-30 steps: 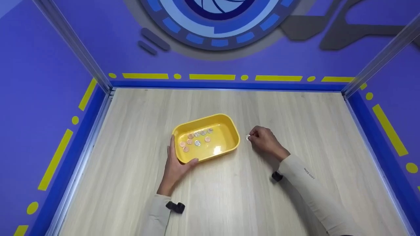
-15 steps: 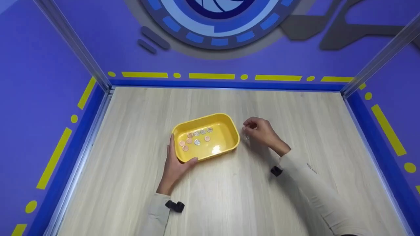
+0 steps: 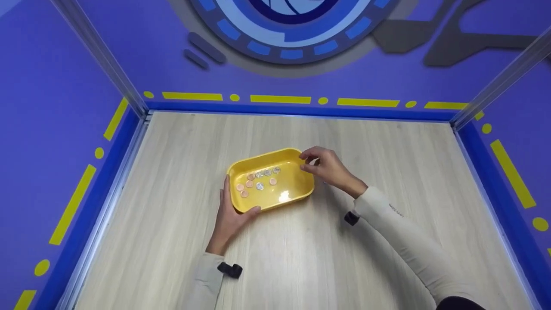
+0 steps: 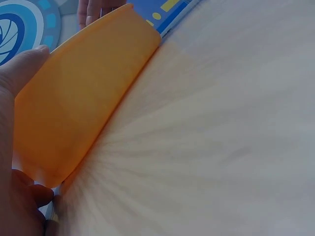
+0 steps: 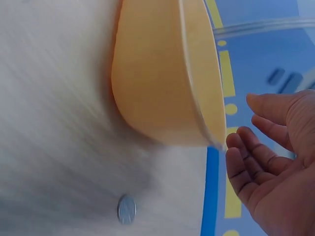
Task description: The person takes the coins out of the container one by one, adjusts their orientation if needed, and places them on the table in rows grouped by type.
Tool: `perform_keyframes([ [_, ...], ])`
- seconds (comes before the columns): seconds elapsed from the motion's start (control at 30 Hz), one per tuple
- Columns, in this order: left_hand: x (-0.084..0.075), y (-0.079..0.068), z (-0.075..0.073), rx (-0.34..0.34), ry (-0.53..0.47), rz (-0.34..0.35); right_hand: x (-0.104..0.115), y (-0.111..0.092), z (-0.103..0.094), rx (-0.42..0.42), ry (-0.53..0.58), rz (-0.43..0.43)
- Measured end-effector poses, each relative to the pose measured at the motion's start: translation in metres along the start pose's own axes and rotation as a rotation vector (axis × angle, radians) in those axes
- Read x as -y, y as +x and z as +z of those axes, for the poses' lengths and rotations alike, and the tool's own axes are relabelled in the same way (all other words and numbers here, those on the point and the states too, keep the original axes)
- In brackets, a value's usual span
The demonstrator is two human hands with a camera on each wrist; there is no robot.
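Note:
A yellow plastic box with rounded corners sits on the table, several copper-coloured and silver coins lying in its left half. My left hand grips the box's left end, thumb along the near side and fingers along the left wall. Over the box's far right rim is my right hand, its fingers loosely bent. In the right wrist view, a gap shows between thumb and fingers, and nothing is seen held there. One silver coin lies on the table beside the box, mostly hidden under the right hand in the head view.
The wooden table is bounded by blue-purple panels with yellow markings at the back and both sides. Metal strips run along the table's edges. Black wrist straps sit at both cuffs.
My right hand has let go of the silver coin on the table, risen, and moved left to the box's rim. The left hand and box have stayed put.

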State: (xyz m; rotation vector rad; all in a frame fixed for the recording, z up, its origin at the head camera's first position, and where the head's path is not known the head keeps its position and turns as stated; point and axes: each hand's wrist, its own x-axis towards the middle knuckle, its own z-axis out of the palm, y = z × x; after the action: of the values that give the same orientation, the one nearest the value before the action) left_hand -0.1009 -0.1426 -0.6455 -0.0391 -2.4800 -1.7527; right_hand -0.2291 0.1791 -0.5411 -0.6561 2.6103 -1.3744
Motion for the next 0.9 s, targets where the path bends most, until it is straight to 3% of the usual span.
perform_keyframes([
  [0.33, -0.001, -0.001, 0.006, 0.021, -0.035, -0.019, 0.014, 0.013, 0.028, 0.18, -0.074, -0.012],
  [0.53, 0.0, -0.001, 0.001, 0.003, -0.021, -0.022, 0.015, 0.027, 0.047, 0.301, -0.098, -0.072],
  [0.9, -0.001, 0.001, 0.002, 0.012, -0.046, -0.021, 0.004, 0.036, 0.069, 0.35, -0.171, -0.055],
])
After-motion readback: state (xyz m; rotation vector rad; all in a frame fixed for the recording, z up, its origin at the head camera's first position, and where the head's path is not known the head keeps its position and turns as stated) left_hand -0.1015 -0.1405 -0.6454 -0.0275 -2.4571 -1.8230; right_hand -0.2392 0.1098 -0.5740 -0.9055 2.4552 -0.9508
